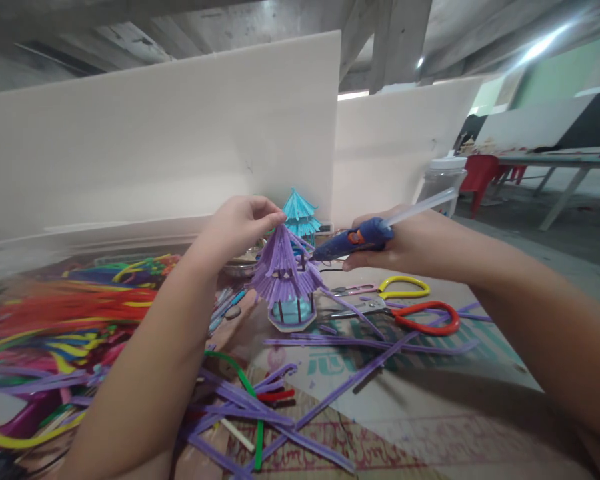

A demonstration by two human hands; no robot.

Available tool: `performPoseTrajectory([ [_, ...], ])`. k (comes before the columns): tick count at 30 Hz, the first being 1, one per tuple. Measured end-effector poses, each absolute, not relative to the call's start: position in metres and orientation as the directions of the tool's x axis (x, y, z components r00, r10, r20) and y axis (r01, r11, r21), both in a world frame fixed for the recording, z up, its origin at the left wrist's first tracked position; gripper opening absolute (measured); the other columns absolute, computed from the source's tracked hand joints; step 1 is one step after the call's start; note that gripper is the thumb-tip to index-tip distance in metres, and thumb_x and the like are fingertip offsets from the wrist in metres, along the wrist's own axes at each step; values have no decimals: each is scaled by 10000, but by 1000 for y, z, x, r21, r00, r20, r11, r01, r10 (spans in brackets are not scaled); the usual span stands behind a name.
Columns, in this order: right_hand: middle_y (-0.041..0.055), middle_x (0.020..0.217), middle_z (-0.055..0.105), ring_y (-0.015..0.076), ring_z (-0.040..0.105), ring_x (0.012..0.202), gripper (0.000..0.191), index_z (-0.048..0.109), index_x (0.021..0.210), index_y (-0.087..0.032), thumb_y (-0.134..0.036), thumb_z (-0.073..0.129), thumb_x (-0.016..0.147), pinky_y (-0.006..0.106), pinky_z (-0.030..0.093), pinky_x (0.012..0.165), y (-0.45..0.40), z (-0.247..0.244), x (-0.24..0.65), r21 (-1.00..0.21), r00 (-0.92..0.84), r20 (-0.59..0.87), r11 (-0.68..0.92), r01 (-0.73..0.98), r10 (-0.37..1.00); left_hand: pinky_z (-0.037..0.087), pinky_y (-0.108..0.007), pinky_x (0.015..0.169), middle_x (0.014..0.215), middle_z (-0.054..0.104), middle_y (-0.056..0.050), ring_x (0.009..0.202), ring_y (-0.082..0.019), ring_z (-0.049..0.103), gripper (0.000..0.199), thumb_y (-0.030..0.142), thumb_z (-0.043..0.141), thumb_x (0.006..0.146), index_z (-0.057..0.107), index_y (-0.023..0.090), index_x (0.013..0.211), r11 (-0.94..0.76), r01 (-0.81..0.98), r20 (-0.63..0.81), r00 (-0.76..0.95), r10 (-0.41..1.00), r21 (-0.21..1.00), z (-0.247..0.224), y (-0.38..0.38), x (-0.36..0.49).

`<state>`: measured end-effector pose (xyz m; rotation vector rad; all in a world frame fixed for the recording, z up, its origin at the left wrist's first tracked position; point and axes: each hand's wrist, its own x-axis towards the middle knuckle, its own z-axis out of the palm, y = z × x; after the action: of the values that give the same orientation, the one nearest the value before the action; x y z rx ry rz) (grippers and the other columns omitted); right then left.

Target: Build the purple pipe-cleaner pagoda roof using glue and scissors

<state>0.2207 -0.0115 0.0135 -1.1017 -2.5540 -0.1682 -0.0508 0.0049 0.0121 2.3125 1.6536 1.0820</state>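
Observation:
A small purple pavilion model (285,287) with a two-tiered roof and dark posts stands upright on the table. My left hand (253,223) is closed, its thumb and fingers pinching the tip of the roof. My right hand (387,240) is wrapped round a blue glue gun (347,241) with a clear glue stick at its back; the nozzle points left at the upper roof's right side. Behind the purple model stands a turquoise pavilion (300,213), partly hidden. A purple strip (353,311) slants down from the roof to the table.
Scissors with red handles (427,318) and scissors with yellow handles (404,287) lie right of the model. Loose purple strips (330,400) are in front, with a colourful pile (90,307) at left. A clear jar (440,183) stands behind my right hand; white boards (180,133) rise behind.

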Motion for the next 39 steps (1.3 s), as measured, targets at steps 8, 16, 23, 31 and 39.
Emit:
performPoseTrajectory([
  [8, 15, 746, 722, 163, 580, 611, 401, 759, 941, -250, -612, 633, 823, 281, 294, 564, -10, 12, 220, -63, -622, 394, 695, 716, 676, 385, -275, 593, 764, 702, -45, 663, -163, 586, 356, 484, 611, 832, 738, 159, 900, -404, 792, 488, 157, 859, 458, 12, 6, -52],
  [16, 6, 798, 737, 167, 613, 652, 376, 741, 996, -265, -578, 664, 802, 267, 322, 574, -10, 10, 218, -147, -566, 408, 664, 733, 716, 390, -279, 613, 781, 706, -43, 681, -165, 594, 347, 477, 613, 834, 734, 159, 903, -405, 786, 486, 155, 860, 467, 12, 5, -51],
  [23, 10, 823, 741, 181, 641, 714, 358, 731, 971, -254, -570, 645, 824, 263, 362, 599, -11, 11, 221, -204, -619, 408, 728, 655, 671, 382, -279, 604, 781, 710, -49, 679, -166, 592, 346, 477, 611, 835, 732, 159, 899, -409, 783, 485, 158, 860, 469, 12, 5, -51],
  [31, 4, 795, 717, 167, 614, 677, 356, 721, 940, -231, -559, 655, 821, 271, 358, 590, -10, 10, 221, -231, -634, 418, 751, 619, 651, 384, -276, 600, 772, 706, -45, 670, -165, 590, 350, 482, 611, 833, 735, 162, 898, -403, 792, 486, 156, 860, 459, 12, 4, -50],
  [39, 7, 788, 715, 173, 613, 683, 359, 723, 1009, -238, -541, 653, 829, 270, 367, 610, -9, 9, 221, -227, -610, 446, 742, 631, 655, 393, -274, 609, 776, 703, -41, 686, -169, 597, 347, 481, 612, 831, 733, 162, 894, -400, 785, 483, 149, 863, 473, 12, 4, -50],
])
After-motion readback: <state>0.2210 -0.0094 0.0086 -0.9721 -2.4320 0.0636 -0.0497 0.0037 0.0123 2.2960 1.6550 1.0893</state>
